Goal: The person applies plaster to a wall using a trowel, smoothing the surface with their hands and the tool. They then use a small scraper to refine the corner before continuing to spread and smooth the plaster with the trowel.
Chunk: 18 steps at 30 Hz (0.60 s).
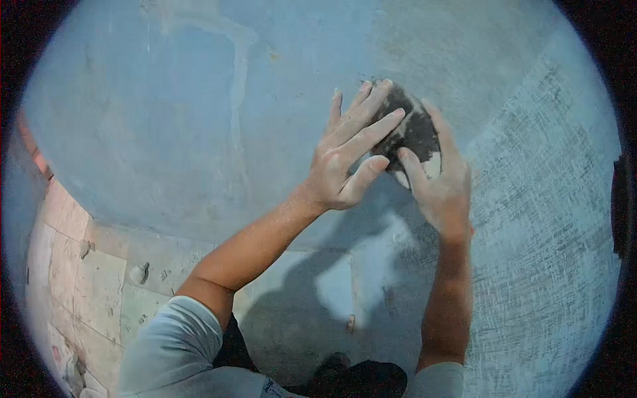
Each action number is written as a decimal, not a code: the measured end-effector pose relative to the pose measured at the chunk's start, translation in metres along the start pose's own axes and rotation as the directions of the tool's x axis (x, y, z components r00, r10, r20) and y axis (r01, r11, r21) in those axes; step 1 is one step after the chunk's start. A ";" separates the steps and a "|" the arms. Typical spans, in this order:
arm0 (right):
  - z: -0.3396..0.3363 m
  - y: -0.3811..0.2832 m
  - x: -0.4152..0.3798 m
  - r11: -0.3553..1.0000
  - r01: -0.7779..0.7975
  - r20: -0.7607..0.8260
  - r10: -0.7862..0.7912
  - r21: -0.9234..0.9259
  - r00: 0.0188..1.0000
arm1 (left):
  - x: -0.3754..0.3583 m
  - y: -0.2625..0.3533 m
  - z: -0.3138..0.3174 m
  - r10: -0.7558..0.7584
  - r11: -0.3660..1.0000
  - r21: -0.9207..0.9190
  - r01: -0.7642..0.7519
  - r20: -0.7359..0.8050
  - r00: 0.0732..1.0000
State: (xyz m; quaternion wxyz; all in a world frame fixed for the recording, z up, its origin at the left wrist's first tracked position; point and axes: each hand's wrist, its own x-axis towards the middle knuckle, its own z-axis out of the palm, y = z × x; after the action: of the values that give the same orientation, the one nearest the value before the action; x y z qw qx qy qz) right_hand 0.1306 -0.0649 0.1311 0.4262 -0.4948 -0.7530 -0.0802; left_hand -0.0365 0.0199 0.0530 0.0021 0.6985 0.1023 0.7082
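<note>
A dark, rounded sanding pad (419, 131) with pale dusty patches lies against the blue-grey wall (179, 119). My right hand (443, 182) grips its right and lower edge, thumb on the near face and fingers along the far side. My left hand (348, 149) is stretched out with fingers spread; its fingertips rest on or over the pad's left part, and the thumb points toward its lower edge. Whitish dust coats both hands. The pad's underside is hidden.
To the right, the wall surface (544, 219) carries dense crosshatched scratches. A tiled floor (99, 282) with small lumps of debris (139, 272) shows at lower left. Shadows of my arms fall below the hands, and my legs are at the bottom edge.
</note>
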 end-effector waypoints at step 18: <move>-0.075 0.026 0.004 0.939 -0.260 0.546 0.099 0.226 0.832 | 0.069 0.018 0.035 -0.062 0.890 0.449 -0.079 0.291 0.955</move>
State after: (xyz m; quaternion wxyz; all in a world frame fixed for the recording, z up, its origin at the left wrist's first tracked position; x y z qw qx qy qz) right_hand 0.1934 -0.0899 0.1728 0.2770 -0.4989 -0.7937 0.2108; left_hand -0.0012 0.0177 0.1238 -0.1497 0.7784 0.2609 0.5511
